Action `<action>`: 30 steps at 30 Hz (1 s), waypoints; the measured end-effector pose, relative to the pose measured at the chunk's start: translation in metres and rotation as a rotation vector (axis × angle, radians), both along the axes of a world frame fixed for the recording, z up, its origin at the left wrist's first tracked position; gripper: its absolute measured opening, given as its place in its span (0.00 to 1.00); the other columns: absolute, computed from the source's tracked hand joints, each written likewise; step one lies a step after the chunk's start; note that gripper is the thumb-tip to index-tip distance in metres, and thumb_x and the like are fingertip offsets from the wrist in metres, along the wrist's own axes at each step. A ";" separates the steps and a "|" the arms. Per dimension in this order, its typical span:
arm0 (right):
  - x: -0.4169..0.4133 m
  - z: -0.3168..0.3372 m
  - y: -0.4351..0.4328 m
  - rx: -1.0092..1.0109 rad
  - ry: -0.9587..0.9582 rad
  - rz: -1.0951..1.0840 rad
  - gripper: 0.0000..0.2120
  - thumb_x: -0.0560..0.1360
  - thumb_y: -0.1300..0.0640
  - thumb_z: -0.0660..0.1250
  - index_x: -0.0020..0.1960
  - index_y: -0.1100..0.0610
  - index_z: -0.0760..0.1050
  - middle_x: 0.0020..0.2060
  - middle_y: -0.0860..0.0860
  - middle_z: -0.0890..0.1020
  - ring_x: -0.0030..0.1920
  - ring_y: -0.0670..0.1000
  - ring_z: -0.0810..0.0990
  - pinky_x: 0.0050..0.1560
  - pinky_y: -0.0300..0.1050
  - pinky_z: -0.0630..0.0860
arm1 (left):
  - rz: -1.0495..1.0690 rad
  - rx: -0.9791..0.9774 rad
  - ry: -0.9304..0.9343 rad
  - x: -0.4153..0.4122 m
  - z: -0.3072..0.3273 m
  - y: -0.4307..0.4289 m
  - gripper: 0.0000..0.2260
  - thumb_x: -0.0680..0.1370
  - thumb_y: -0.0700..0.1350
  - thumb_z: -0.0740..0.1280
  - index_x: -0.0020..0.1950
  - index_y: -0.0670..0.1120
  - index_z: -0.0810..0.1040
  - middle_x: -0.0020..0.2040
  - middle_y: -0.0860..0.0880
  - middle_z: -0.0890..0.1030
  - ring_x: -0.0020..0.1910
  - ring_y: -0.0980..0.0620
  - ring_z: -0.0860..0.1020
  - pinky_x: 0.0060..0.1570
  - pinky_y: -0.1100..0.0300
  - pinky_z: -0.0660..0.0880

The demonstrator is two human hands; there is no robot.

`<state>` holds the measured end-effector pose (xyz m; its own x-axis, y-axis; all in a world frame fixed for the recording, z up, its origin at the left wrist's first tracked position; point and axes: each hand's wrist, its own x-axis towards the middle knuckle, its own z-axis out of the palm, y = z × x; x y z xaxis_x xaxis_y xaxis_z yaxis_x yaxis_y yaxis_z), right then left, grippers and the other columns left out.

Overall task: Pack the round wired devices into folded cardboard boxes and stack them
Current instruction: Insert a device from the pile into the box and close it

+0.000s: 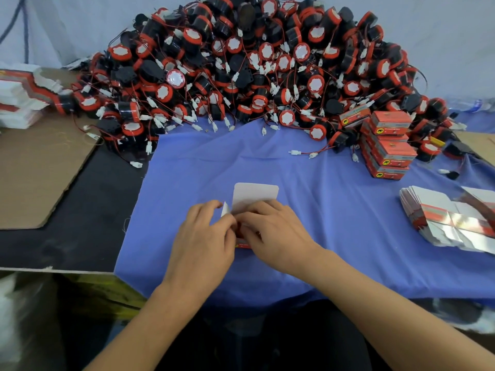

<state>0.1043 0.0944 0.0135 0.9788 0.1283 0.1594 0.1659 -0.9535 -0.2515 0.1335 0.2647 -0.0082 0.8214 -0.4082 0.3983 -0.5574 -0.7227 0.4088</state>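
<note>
Flat cartons (18,97) lie at the left edge, beside a cardboard sheet (40,170). A heap of round wired devices (254,62) fills the top centre. Lower centre, on a blue cloth (308,178), the left hand (203,236) and right hand (276,234) grip a box (254,195) — fingers curled on its flaps, white lid open. Packed boxes (385,145) stand stacked right of centre; a second carton pile (442,215) lies at the right edge.

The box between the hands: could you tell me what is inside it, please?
Only its raised white flap and a red edge show. The left hand and right hand cover the box, so any contents cannot be seen.
</note>
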 end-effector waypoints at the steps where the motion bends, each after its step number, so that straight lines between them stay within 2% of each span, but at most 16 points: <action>1: -0.001 -0.001 -0.001 0.028 -0.006 0.002 0.15 0.82 0.53 0.59 0.62 0.44 0.81 0.57 0.43 0.80 0.60 0.50 0.75 0.58 0.49 0.72 | 0.007 0.030 0.011 -0.001 0.001 -0.001 0.04 0.77 0.39 0.70 0.48 0.47 0.82 0.64 0.47 0.78 0.62 0.44 0.75 0.41 0.50 0.77; 3: -0.003 -0.004 -0.002 0.113 -0.056 -0.004 0.11 0.81 0.53 0.63 0.59 0.49 0.82 0.53 0.45 0.81 0.55 0.51 0.77 0.56 0.50 0.74 | 0.025 0.074 0.036 -0.001 0.006 -0.001 0.05 0.79 0.42 0.67 0.50 0.48 0.83 0.67 0.48 0.77 0.65 0.45 0.73 0.43 0.51 0.76; 5: -0.005 -0.007 -0.003 0.187 -0.138 -0.025 0.06 0.80 0.54 0.68 0.52 0.54 0.82 0.49 0.47 0.81 0.45 0.52 0.77 0.49 0.52 0.76 | 0.045 0.135 0.071 -0.001 0.011 -0.002 0.07 0.79 0.46 0.64 0.51 0.50 0.82 0.70 0.49 0.75 0.67 0.47 0.70 0.48 0.51 0.76; 7: -0.007 -0.011 -0.005 0.251 -0.176 -0.045 0.06 0.79 0.54 0.70 0.50 0.56 0.84 0.50 0.48 0.80 0.42 0.51 0.78 0.48 0.52 0.76 | 0.067 0.211 0.112 -0.002 0.016 -0.003 0.08 0.79 0.49 0.60 0.47 0.52 0.79 0.65 0.52 0.75 0.65 0.49 0.70 0.49 0.53 0.74; 10: -0.012 -0.021 -0.009 0.277 -0.260 -0.047 0.05 0.79 0.57 0.73 0.53 0.54 0.86 0.57 0.51 0.79 0.48 0.49 0.79 0.55 0.52 0.76 | 0.051 0.331 0.131 -0.001 0.022 -0.005 0.08 0.79 0.51 0.56 0.42 0.53 0.70 0.49 0.55 0.68 0.56 0.50 0.69 0.42 0.55 0.67; 12: -0.019 -0.029 -0.008 0.378 -0.370 -0.112 0.08 0.78 0.58 0.73 0.56 0.52 0.85 0.63 0.52 0.74 0.62 0.50 0.77 0.64 0.46 0.73 | 0.012 0.338 0.135 0.005 0.020 -0.004 0.10 0.82 0.50 0.57 0.41 0.51 0.70 0.47 0.55 0.66 0.54 0.50 0.70 0.41 0.54 0.69; 13: -0.022 -0.031 -0.007 0.475 -0.423 -0.179 0.10 0.78 0.58 0.73 0.58 0.50 0.82 0.64 0.50 0.71 0.67 0.48 0.74 0.67 0.40 0.70 | -0.012 0.275 0.156 0.008 0.018 -0.002 0.11 0.82 0.50 0.58 0.42 0.50 0.73 0.47 0.55 0.68 0.53 0.50 0.71 0.42 0.53 0.72; 15: -0.028 -0.035 -0.003 0.710 -0.493 -0.310 0.11 0.78 0.55 0.70 0.59 0.46 0.76 0.60 0.45 0.73 0.64 0.44 0.75 0.65 0.32 0.69 | -0.037 0.055 0.219 0.009 0.013 0.002 0.03 0.82 0.49 0.63 0.51 0.53 0.76 0.49 0.56 0.74 0.51 0.51 0.76 0.46 0.51 0.77; 16: -0.031 -0.037 -0.002 0.842 -0.480 -0.361 0.08 0.79 0.52 0.67 0.57 0.43 0.74 0.56 0.42 0.76 0.60 0.44 0.77 0.61 0.32 0.71 | -0.038 -0.067 0.256 0.008 0.010 0.003 0.05 0.81 0.50 0.67 0.55 0.56 0.73 0.49 0.57 0.77 0.48 0.54 0.79 0.45 0.52 0.78; 17: -0.033 -0.040 -0.001 0.953 -0.436 -0.381 0.05 0.80 0.50 0.64 0.55 0.42 0.73 0.52 0.41 0.79 0.56 0.45 0.80 0.57 0.34 0.74 | -0.042 -0.185 0.306 0.006 0.006 0.005 0.12 0.80 0.50 0.69 0.57 0.59 0.69 0.49 0.59 0.79 0.47 0.57 0.80 0.43 0.55 0.79; 19: -0.036 -0.046 -0.001 1.055 -0.349 -0.365 0.08 0.82 0.48 0.59 0.53 0.45 0.77 0.49 0.44 0.83 0.53 0.49 0.83 0.55 0.43 0.78 | -0.069 -0.327 0.362 0.003 -0.003 0.008 0.19 0.78 0.52 0.72 0.58 0.64 0.62 0.51 0.64 0.79 0.46 0.63 0.81 0.40 0.65 0.77; 21: -0.035 -0.050 -0.004 1.077 -0.307 -0.351 0.12 0.83 0.50 0.59 0.53 0.49 0.80 0.49 0.49 0.85 0.55 0.53 0.83 0.57 0.51 0.79 | -0.107 -0.341 0.284 0.001 -0.008 0.008 0.14 0.79 0.57 0.69 0.58 0.66 0.67 0.54 0.67 0.78 0.48 0.65 0.80 0.41 0.72 0.74; 23: -0.033 -0.049 -0.004 1.072 -0.297 -0.363 0.09 0.80 0.54 0.62 0.51 0.46 0.82 0.49 0.47 0.85 0.53 0.51 0.84 0.53 0.44 0.79 | -0.155 -0.375 0.231 0.000 -0.016 0.008 0.08 0.82 0.59 0.63 0.58 0.60 0.76 0.55 0.64 0.76 0.51 0.62 0.79 0.46 0.74 0.73; 25: -0.031 -0.051 -0.005 1.008 -0.311 -0.358 0.09 0.79 0.57 0.65 0.50 0.45 0.82 0.49 0.44 0.84 0.54 0.49 0.83 0.49 0.38 0.78 | -0.176 -0.444 0.258 0.001 -0.026 0.006 0.12 0.85 0.56 0.60 0.55 0.53 0.81 0.56 0.62 0.76 0.54 0.60 0.79 0.49 0.73 0.74; 27: -0.030 -0.054 -0.005 0.916 -0.335 -0.324 0.10 0.79 0.61 0.68 0.49 0.47 0.83 0.51 0.42 0.82 0.56 0.48 0.82 0.47 0.34 0.77 | -0.147 -0.477 0.284 0.004 -0.031 0.002 0.11 0.84 0.52 0.63 0.53 0.50 0.83 0.55 0.61 0.75 0.53 0.58 0.79 0.49 0.68 0.76; 30: -0.029 -0.056 -0.006 0.881 -0.333 -0.316 0.10 0.78 0.63 0.69 0.49 0.48 0.83 0.53 0.41 0.80 0.57 0.44 0.81 0.46 0.31 0.75 | -0.110 -0.552 0.353 0.009 -0.037 -0.002 0.04 0.82 0.47 0.69 0.52 0.52 0.84 0.55 0.61 0.76 0.51 0.57 0.80 0.46 0.67 0.78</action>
